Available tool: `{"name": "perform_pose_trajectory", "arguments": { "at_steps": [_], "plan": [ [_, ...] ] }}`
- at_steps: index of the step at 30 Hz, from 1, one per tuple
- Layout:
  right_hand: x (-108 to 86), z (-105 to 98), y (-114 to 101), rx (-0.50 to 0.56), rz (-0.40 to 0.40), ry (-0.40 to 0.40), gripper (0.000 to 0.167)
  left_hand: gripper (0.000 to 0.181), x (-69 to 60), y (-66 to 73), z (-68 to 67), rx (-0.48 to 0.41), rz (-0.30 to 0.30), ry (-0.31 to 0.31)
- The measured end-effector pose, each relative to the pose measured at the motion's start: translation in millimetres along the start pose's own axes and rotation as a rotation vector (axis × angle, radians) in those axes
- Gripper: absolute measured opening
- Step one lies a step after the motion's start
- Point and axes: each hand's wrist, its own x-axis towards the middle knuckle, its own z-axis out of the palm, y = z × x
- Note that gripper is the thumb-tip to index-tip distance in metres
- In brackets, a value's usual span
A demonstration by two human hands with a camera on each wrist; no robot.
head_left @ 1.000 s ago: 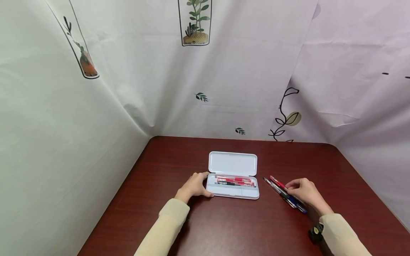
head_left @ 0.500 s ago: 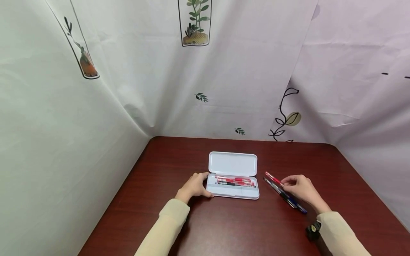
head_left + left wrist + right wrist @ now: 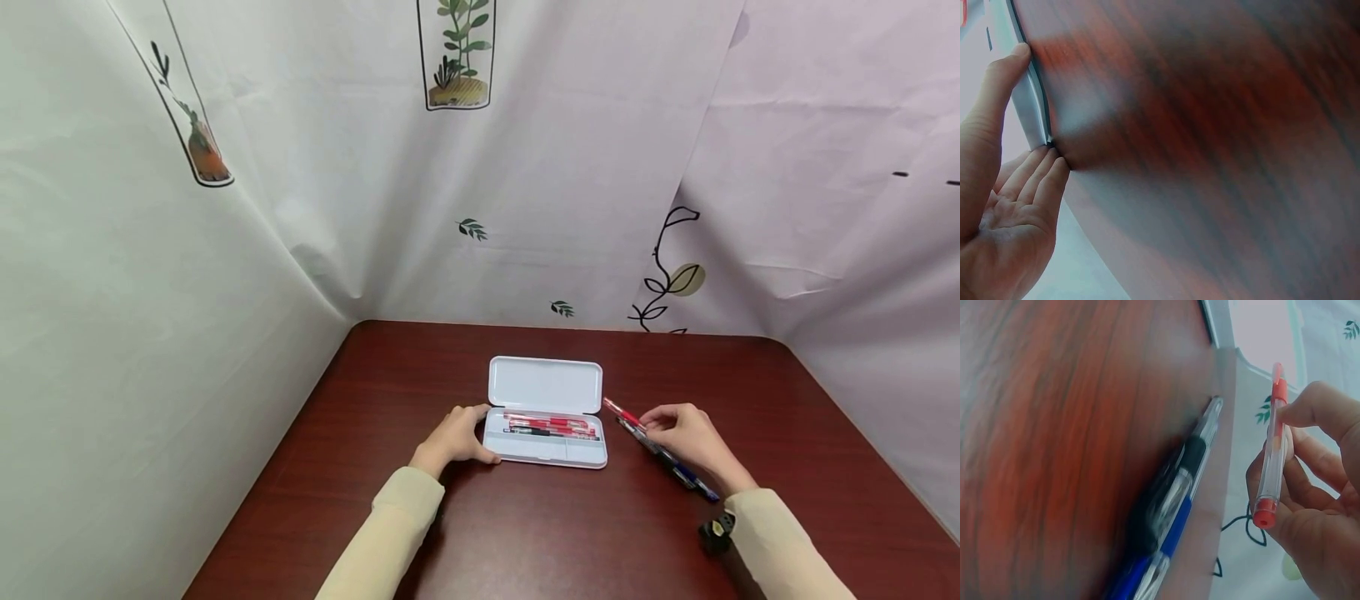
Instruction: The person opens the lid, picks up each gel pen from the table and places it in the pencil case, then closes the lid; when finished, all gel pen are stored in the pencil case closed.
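Observation:
A white pencil case (image 3: 525, 447) lies with its lid raised, holding several red pens (image 3: 558, 422) and a black one in its rear compartment. My left hand (image 3: 452, 437) rests around the case's left end, thumb at the front edge and fingers at the back corner; in the left wrist view the hand (image 3: 1016, 187) touches the case edge (image 3: 1036, 106). My right hand (image 3: 692, 435) pinches a red pen (image 3: 624, 412) between thumb and fingers. The right wrist view shows this clear-barrelled pen (image 3: 1271, 462) off the table. Below it lie black and blue pens (image 3: 675, 467).
The dark red-brown table (image 3: 540, 525) reaches back to a white patterned cloth (image 3: 405, 208) hanging behind and at both sides. A small black device (image 3: 717, 533) is at the right wrist, by the sleeve (image 3: 780, 542).
My right hand has lifted the red pen away from the other pens and moved left and back with it, towards the case. The left hand and the case have stayed put.

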Motion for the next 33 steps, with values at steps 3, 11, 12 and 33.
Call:
{"name": "perform_pose_trajectory", "arguments": {
  "at_steps": [3,11,12,33],
  "plan": [
    [3.1,5,-3,0.029,0.004,-0.014,0.014,0.084,-0.2,-0.3,-0.1,0.001,0.005,0.0],
    [12.5,14,-13,0.015,-0.029,-0.04,0.011,0.084,-0.4,0.2,0.3,0.002,0.002,0.004],
    [13.4,15,-15,0.014,-0.03,-0.04,0.011,0.084,-0.5,0.4,0.1,0.004,0.006,0.006],
    [28.2,41,-34,0.012,-0.157,-0.102,0.011,0.083,-0.4,1.2,-0.2,-0.005,-0.007,0.0]
  ]
}}
